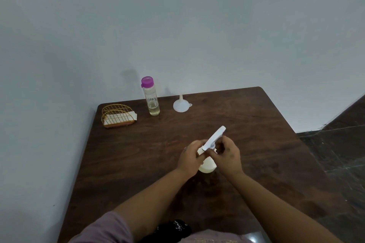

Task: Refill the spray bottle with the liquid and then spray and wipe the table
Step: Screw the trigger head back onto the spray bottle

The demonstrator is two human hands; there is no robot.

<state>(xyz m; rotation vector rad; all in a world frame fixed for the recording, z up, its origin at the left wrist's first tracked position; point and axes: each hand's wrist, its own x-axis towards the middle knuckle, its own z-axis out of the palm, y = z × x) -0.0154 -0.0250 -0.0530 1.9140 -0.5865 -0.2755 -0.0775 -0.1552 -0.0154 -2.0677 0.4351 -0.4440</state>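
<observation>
Both hands on spray bottle, frame center, standing on surface.
Left hand clamped round body; right hand pinching the head's collar. Liquid bottle and funnel upper center.

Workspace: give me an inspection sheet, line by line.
Surface: dark wooden table, against a pale wall.
Job's things: white spray bottle upright near centre; purple-capped bottle partly filled with pale liquid; white funnel mouth-down; napkins in a gold wire holder.
Clutter: nothing seen.
Grips: left hand holds the bottle's body; right hand at the spray head.
Cables: nothing seen.
Surroundings: dark tiled floor at right.
</observation>
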